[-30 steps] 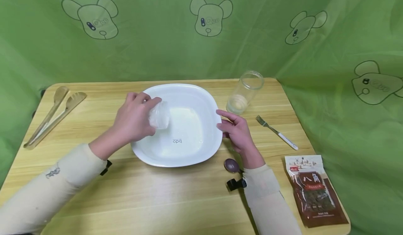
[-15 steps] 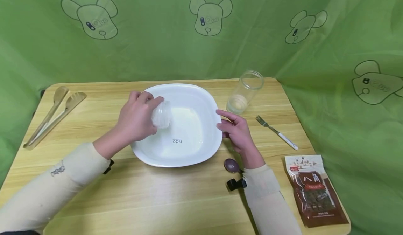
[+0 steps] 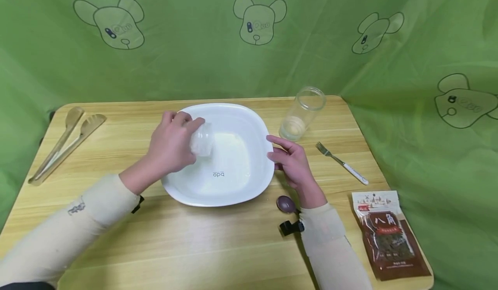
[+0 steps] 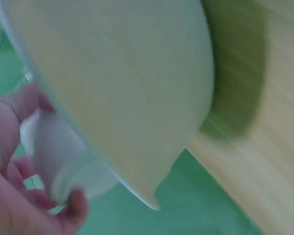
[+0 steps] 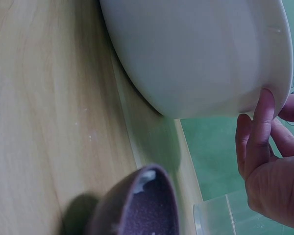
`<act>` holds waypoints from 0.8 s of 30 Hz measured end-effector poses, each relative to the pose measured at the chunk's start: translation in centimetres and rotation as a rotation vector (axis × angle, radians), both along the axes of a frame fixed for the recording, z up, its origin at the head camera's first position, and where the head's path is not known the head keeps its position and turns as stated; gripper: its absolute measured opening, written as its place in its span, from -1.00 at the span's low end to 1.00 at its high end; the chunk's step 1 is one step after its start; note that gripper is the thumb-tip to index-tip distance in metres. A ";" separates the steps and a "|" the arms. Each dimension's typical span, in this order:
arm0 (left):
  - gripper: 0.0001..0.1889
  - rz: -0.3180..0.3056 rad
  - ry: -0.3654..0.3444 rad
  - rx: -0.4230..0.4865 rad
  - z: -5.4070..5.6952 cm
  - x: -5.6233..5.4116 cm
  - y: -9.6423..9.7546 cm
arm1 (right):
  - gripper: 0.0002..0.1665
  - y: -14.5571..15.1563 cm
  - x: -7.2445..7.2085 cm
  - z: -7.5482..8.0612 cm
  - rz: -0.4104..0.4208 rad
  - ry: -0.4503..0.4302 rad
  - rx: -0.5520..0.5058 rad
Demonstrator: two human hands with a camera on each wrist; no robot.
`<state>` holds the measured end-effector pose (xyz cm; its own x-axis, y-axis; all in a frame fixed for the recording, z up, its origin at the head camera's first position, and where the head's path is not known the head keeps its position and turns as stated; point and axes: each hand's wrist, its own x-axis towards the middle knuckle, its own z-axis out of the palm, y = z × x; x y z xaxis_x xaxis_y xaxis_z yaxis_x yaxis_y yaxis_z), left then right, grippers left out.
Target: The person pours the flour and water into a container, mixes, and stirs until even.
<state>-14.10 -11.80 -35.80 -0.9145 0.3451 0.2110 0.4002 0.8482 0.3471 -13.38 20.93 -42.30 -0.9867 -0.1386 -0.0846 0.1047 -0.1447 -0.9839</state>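
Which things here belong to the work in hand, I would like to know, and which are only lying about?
Seemingly in use:
- clear container, held by the left grip
- white basin, its rim held by the right grip

Apparently only lying about:
- wooden servers
- tall glass jar
- fork
- purple spoon
- brown packet

brown pouch (image 3: 393,238): "八角" | white basin (image 3: 233,190): small letters, unclear | green curtain (image 3: 186,69): "Q…", rest unclear

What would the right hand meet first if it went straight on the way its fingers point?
The white basin: the right hand appears to touch its rim, with no visible gap.
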 end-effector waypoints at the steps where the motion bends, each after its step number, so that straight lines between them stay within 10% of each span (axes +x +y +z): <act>1: -0.15 -0.007 0.010 -0.009 0.0 0.0 0.0 | -0.43 0.0 0.0 0.0 0.000 0.001 0.001; 16: -0.17 -0.011 0.048 -0.010 -0.1 -0.2 0.4 | -0.43 0.0 0.0 -0.1 -0.002 0.006 0.009; 24: -0.07 0.038 -0.079 0.043 0.0 -0.2 0.3 | -0.43 0.0 0.0 -0.1 -0.002 0.000 0.006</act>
